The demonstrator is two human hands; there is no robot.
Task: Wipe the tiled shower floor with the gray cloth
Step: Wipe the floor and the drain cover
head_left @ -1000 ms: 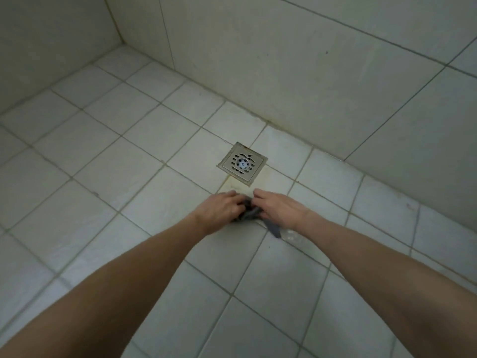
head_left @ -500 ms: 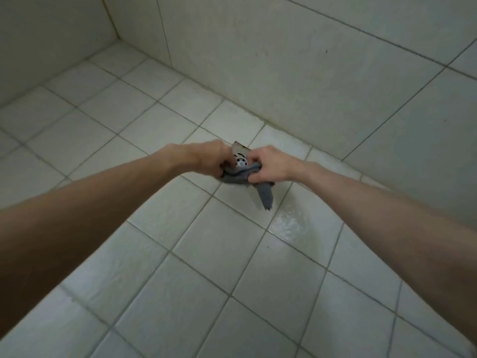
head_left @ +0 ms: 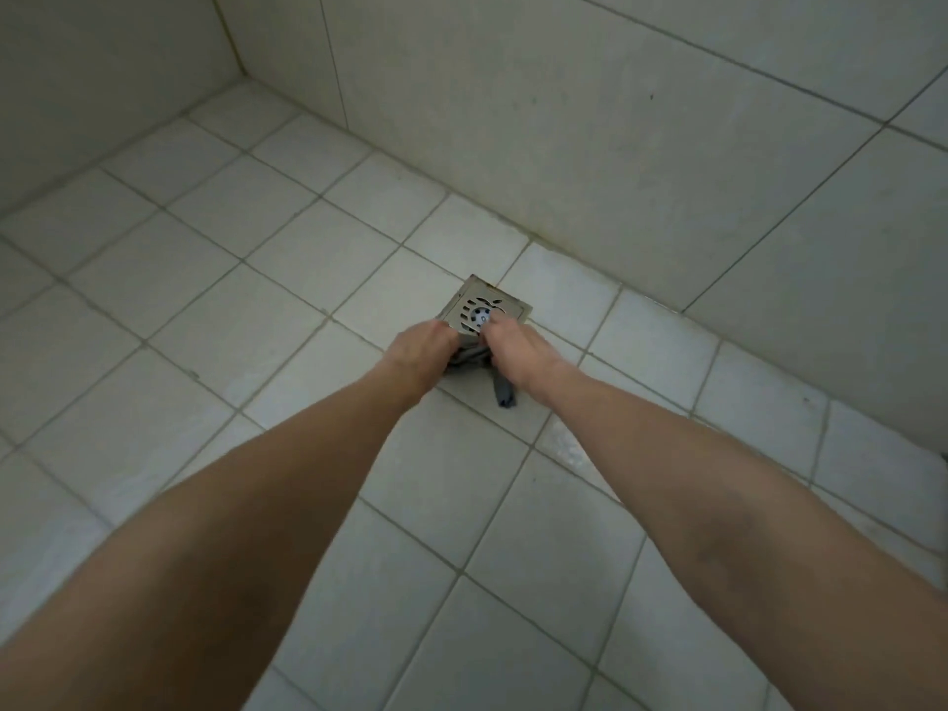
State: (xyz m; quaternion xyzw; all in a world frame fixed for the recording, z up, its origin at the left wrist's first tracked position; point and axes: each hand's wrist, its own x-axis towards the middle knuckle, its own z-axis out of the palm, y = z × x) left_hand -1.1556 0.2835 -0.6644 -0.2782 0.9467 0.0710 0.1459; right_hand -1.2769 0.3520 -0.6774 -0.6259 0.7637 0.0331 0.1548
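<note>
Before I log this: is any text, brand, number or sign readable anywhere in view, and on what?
None can be read.
The drain cover has only cut-out slots, no letters.
The gray cloth shows no label.
The floor tiles and wall tiles are unmarked.

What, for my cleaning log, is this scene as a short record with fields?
left hand: grips one end of the gray cloth
right hand: grips the other end
gray cloth: bunched between both hands, a tail hanging below the right hand; floor contact unclear
drain cover: square metal grate, partly hidden behind the hands
floor: pale square tiles, wet sheen near the right forearm
wall: large pale tiles beyond the drain cover
</note>
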